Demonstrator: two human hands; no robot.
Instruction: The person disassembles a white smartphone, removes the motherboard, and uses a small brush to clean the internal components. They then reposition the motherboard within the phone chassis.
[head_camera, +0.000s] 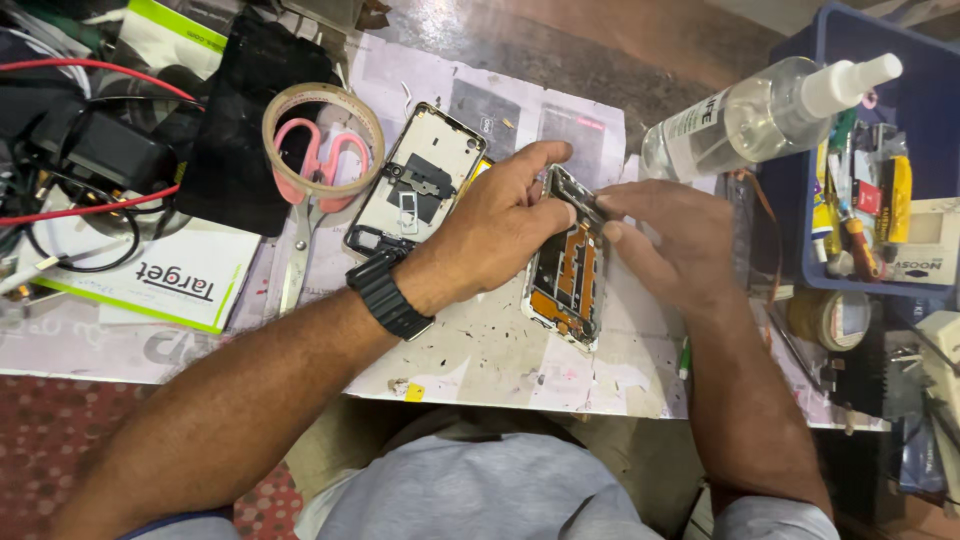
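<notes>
The left hand (497, 228), a black watch at its wrist, closes thumb and fingers on the upper edge of an opened phone frame (563, 275), bracing it tilted off the tabletop (480, 350). The right hand (665, 235) pinches at the frame's top corner, fingertips closed together; what it grips, if anything, cannot be told. Just beyond the left hand lies a detached phone back panel (415, 180), and further left scissors (305, 215) under a tape ring (323, 140). A spray bottle (760, 115) lies beyond the right hand

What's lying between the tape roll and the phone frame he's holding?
In the head view, a phone back cover lies between the tape roll and the phone frame.
</notes>
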